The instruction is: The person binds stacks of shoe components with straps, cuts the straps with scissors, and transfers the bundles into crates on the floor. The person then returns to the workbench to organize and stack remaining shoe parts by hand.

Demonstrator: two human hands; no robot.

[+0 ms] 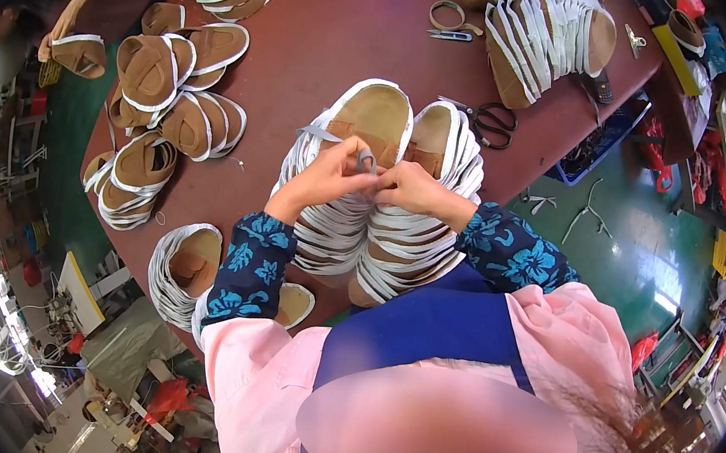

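Two long stacks of brown shoe uppers with white edging, the left stack (316, 244) and the right stack (452, 152), stand side by side in front of me. My left hand (324, 179) is closed above the left stack. A grey strip-like piece (318, 134) sticks out past its fingers, and a grey loop (366, 162) shows at the fingertips. Beside it, my right hand (414, 189) is pinched closed over the gap between the stacks, fingertips meeting those of the left. Whatever the right fingertips grip is too small to make out.
Black scissors (493, 125) lie just beyond the right stack. Farther back are thread snips (452, 34), a tape roll (447, 15) and another stack of uppers (549, 46). Piled uppers (155, 73) line the table's left side, where a co-worker's hand (61, 35) holds one.
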